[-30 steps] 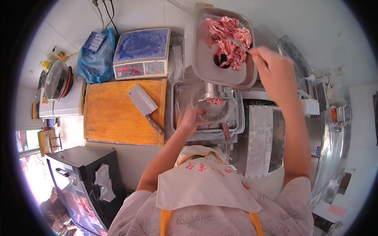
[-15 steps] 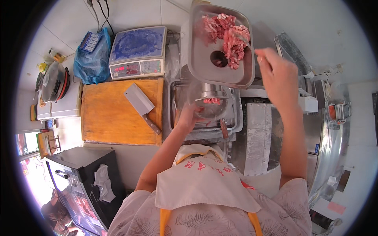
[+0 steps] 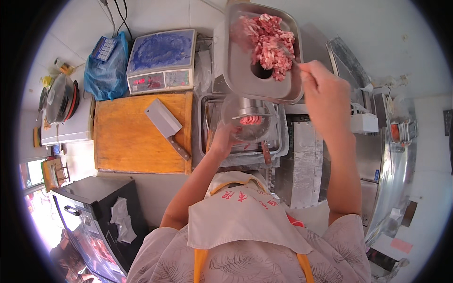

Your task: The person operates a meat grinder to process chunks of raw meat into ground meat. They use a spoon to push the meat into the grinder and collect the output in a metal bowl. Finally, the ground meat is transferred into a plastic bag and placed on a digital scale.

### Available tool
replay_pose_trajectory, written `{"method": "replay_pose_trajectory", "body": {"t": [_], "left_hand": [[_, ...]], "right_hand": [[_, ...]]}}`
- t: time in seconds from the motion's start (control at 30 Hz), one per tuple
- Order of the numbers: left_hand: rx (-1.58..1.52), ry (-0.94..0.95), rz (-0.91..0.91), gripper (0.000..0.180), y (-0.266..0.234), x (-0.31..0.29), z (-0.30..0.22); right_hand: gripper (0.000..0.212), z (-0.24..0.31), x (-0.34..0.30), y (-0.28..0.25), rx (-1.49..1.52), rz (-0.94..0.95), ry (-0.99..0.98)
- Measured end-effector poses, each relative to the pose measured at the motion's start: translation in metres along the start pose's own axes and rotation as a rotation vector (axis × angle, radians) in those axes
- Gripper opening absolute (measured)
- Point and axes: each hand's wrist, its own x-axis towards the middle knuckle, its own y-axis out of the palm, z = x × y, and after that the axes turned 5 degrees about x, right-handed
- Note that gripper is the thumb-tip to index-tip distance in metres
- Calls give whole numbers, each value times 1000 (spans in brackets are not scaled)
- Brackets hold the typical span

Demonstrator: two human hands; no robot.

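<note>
My right hand (image 3: 327,94) is closed on a thin metal utensil (image 3: 289,53), its working end buried in the ground meat (image 3: 276,49). This coarse pink-and-white meat lies in the steel tray (image 3: 288,92) of a meat grinder, beside and partly over its round feed hole (image 3: 261,70). Below the tray, strands of meat show at the grinder's outlet (image 3: 252,113). My left hand (image 3: 225,139) grips what looks like a clear plastic bag (image 3: 255,134), held around that outlet. Its fingertips are partly blurred behind the film.
A cleaver (image 3: 164,120) lies on the wooden cutting board (image 3: 120,137) to the left. Behind the board stand a scale (image 3: 160,54) and a blue bag (image 3: 106,75) with a calculator on it. A metal tray (image 3: 204,108) with a wooden-handled tool (image 3: 266,153) sits beneath the outlet.
The meat in the tray has shifted left and toward the feed hole, covering part of its edge. My right hand has moved slightly left with the utensil. My left hand stays at the outlet.
</note>
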Motion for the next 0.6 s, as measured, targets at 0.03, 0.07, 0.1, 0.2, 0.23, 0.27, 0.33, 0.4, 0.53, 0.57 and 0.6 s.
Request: {"method": "replay_pose_trajectory", "body": {"t": [0.03,0.07,0.1,0.2,0.23,0.27,0.33,0.4,0.53,0.57,0.6], "left_hand": [[2,6,5,30,-2,2,2],[7,9,14,30,-1,3,2],[11,12,23,30,-1,3,3],[17,-3,25,31,3,1,0],[31,-13,21,31,5,-1,-2],[45,-24,14,32,5,-4,-5],[55,-32,17,37,8,-10,-8],[42,-15,40,46,11,-15,-12],[61,-27,40,48,9,-12,-5],[53,-24,48,48,10,-13,-4],[42,-19,57,49,10,-13,-4]], "right_hand": [[9,-4,1,-3,-10,-2,25],[9,-10,1,-6,-23,-6,56],[9,-13,1,-7,-35,-11,86],[7,-27,-7,19,-160,29,28],[6,-25,-12,26,-194,43,24],[6,-19,-14,30,-137,58,27],[6,-4,-16,29,-24,86,36],[6,6,-11,17,-37,20,43],[11,-16,29,4,-87,-69,-41],[10,-29,41,12,-92,-70,-68],[11,-38,48,20,-97,-70,-97]]}}
